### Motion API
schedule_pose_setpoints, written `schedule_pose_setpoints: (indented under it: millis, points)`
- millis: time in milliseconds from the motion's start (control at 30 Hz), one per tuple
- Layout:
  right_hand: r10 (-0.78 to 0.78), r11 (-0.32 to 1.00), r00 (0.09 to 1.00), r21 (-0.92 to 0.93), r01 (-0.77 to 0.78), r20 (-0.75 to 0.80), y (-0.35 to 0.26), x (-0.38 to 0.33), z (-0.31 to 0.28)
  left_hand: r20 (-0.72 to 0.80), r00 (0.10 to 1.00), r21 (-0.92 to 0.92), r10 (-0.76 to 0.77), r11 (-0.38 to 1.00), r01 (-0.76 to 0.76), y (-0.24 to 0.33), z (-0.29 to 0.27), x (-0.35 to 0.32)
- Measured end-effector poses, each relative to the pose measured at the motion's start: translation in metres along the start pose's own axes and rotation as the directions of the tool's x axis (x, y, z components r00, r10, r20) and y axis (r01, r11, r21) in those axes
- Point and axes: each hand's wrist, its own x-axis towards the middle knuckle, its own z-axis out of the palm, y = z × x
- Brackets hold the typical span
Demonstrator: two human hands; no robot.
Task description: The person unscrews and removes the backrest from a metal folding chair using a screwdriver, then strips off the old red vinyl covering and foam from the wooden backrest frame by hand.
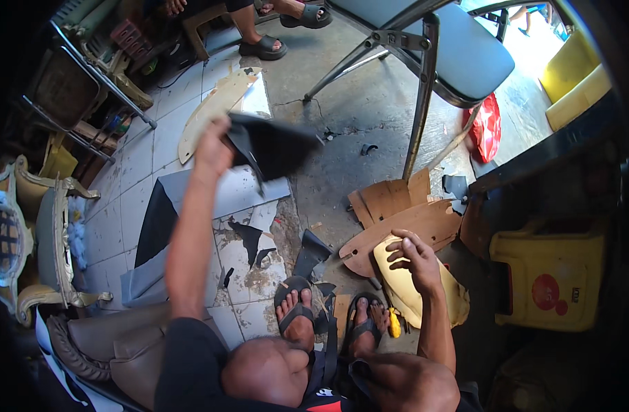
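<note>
My left hand (pixel 214 148) is closed on the edge of a piece of black sheet material (pixel 276 144), perhaps leatherette, held up over the floor and smeared by motion. My right hand (pixel 416 261) holds nothing; its fingers are loosely curled and apart. It hangs above a pale yellow foam pad (pixel 403 292) lying by my right foot. Against that pad rests a brown shaped board (pixel 403 237) with small holes. Below the left hand, a grey and black sheet (pixel 156 226) is spread over the tiles. Black scraps (pixel 311 253) lie ahead of my feet, and a yellow-handled tool (pixel 395 323) is beside the right foot.
A folding chair (pixel 458 55) stands ahead on the right, near a red plastic bag (pixel 486 127). At right is a yellow plastic stool (pixel 548 275). Carved chair frames (pixel 57 240) line the left. Another person's sandalled foot (pixel 263 48) is at the top, beyond a cream curved board (pixel 211 113).
</note>
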Motion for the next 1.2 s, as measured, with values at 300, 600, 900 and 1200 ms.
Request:
schedule_pose_setpoints:
  millis: [300,600,900,1200]
  points:
    - [0.113,0.957,0.944,-0.222,-0.188,-0.311,0.065,-0.018,-0.048,-0.502,0.773,0.581,0.388,0.813,-0.031,0.081,-0.118,0.124]
    - [-0.346,0.484,0.780,-0.811,-0.328,-0.522,0.090,-0.047,-0.153,-0.007,0.952,0.885,-0.307,0.441,0.148,-0.244,0.044,-0.138]
    - [0.007,0.632,0.884,-0.683,-0.366,-0.467,0.054,-0.068,-0.144,0.042,0.686,0.601,-0.726,0.567,0.563,-0.276,0.035,-0.180]
    - [-0.522,0.377,0.357,-0.585,-0.718,-0.774,0.103,-0.187,-0.250,-0.105,0.871,0.508,-0.479,0.727,0.462,-0.094,-0.079,-0.149]
